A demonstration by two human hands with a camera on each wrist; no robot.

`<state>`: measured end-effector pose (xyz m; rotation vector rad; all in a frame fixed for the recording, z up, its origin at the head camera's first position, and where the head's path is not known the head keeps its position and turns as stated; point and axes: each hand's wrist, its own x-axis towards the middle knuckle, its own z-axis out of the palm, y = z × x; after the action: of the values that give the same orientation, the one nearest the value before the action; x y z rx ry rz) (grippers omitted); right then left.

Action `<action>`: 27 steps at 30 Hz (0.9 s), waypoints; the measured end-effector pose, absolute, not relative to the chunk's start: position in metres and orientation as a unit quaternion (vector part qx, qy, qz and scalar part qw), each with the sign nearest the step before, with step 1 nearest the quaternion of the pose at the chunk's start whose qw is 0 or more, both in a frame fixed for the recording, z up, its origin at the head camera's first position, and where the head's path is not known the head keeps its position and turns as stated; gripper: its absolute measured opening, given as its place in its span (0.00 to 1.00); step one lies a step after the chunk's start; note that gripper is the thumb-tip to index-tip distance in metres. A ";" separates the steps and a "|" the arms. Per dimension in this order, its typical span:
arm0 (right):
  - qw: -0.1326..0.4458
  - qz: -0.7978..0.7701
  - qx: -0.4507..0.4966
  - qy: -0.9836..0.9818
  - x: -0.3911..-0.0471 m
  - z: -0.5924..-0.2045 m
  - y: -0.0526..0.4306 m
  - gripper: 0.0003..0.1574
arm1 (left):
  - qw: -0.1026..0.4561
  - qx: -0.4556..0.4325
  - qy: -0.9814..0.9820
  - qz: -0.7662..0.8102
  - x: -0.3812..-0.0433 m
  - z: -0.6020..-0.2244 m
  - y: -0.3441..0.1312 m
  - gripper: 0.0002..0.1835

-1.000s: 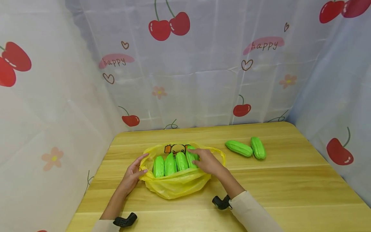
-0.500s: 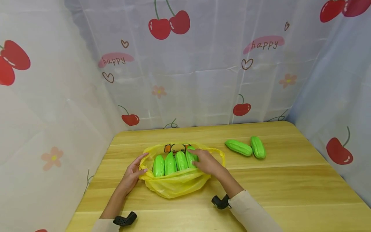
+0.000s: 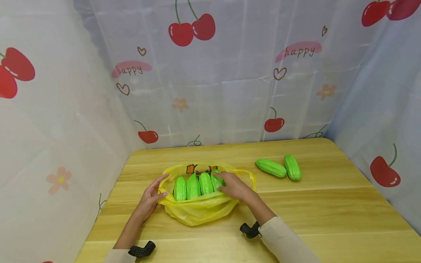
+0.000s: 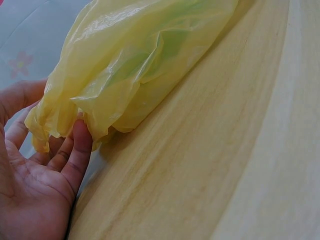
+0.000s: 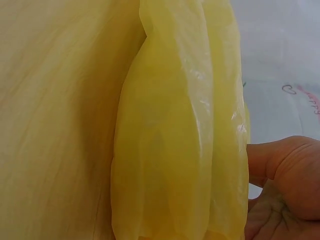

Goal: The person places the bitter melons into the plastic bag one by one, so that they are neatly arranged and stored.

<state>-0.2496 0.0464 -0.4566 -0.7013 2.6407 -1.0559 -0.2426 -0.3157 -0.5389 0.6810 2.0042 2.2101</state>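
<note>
A yellow plastic bag [image 3: 200, 212] lies on the table with its mouth gaping. Several bright green ridged gourds, like bitter melons, stand in a row inside it, among them a left one [image 3: 180, 189] and a middle one [image 3: 193, 187]. At the bag's left rim my left hand [image 3: 148, 200] holds the plastic between thumb and fingers. My right hand [image 3: 237, 186] reaches into the mouth and grips the rightmost gourd [image 3: 216, 180], which it partly covers. In the right wrist view the bag's wall [image 5: 170, 130] hides my fingertips and that gourd.
Two more green gourds lie on the wooden table [image 3: 312, 212] at the back right, one slanted [image 3: 271, 168] and one more upright [image 3: 292, 168], end to end. A white curtain [image 3: 230, 98] printed with cherries rises behind the table and along both sides.
The rightmost gourd has sunk a little deeper into the bag, my right hand moving slightly down with it. My left hand stays at the bag's left rim.
</note>
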 end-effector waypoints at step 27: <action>0.079 -0.362 -0.270 0.889 -0.241 -0.438 0.051 0.34 | 0.040 0.224 0.655 0.721 -0.242 -0.541 -0.315 0.35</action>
<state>-0.2407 0.0508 -0.4383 -0.8070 2.6613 -1.0826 -0.2423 -0.3153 -0.5405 0.6851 2.0058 2.2088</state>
